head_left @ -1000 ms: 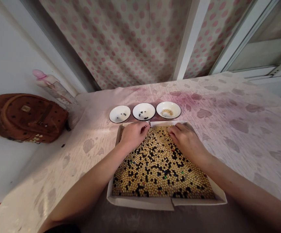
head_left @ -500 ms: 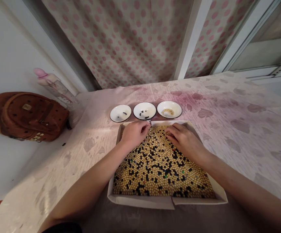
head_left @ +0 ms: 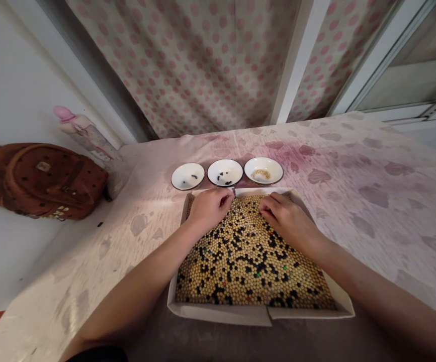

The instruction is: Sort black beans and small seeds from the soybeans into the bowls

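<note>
Two bare hands, apart: left hand (head_left: pixel 209 210) curled at the far edge of a shallow white cardboard tray (head_left: pixel 218 314), right hand (head_left: pixel 288 220) resting a little to its right, fingertips (head_left: pixel 265 205) down among the beans. Whether either hand pinches anything, impossible to tell. Inside the tray, pale soybeans (head_left: pixel 248 271) mixed with black beans (head_left: pixel 261 267) and a few coloured specks, on a leaf-printed tablecloth (head_left: pixel 368 211). Just beyond the far rim, three small white bowls in a row: left bowl (head_left: pixel 187 176) and middle bowl (head_left: pixel 225 173) holding a few black beans, right bowl (head_left: pixel 263 171) holding pale beans. Well off to the left, a brown studded backpack (head_left: pixel 42 181).
</note>
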The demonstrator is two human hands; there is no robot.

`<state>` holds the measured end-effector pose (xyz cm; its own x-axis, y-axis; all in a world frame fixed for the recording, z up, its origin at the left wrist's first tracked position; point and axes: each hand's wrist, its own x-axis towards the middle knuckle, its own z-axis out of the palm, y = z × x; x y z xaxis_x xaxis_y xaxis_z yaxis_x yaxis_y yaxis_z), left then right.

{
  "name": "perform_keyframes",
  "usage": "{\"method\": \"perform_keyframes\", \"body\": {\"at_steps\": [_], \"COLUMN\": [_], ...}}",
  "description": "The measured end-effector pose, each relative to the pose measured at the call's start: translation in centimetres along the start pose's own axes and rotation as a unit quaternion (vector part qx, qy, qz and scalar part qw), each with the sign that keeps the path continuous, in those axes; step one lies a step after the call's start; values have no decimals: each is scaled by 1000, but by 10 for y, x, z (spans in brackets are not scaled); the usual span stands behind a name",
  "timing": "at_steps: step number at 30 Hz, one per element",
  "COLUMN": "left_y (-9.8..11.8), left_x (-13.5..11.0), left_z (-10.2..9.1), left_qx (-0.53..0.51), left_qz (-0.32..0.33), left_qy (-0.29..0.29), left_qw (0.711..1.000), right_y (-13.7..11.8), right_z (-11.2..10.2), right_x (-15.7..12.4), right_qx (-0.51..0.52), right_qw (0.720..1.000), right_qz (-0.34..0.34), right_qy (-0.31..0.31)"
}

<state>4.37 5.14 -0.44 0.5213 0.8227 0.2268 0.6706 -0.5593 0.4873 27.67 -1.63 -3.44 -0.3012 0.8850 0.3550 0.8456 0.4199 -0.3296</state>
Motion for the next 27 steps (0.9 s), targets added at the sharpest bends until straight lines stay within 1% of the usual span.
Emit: {"method": "perform_keyframes", "body": {"at_steps": [8, 27], "left_y": [-1, -1], "left_x": [0, 0], "left_z": [1, 1], "left_qx": [-4, -5], "left_qz": [5, 8], "left_qy": [3, -5], "left_qw": [1000, 1000], "right_y": [-6, -7], "right_z": [-4, -4], "right_x": [2, 2], "right_qx": [44, 74], "right_qw": [998, 997], "right_qz": [-32, -17], "right_qy": [-27, -36]}}
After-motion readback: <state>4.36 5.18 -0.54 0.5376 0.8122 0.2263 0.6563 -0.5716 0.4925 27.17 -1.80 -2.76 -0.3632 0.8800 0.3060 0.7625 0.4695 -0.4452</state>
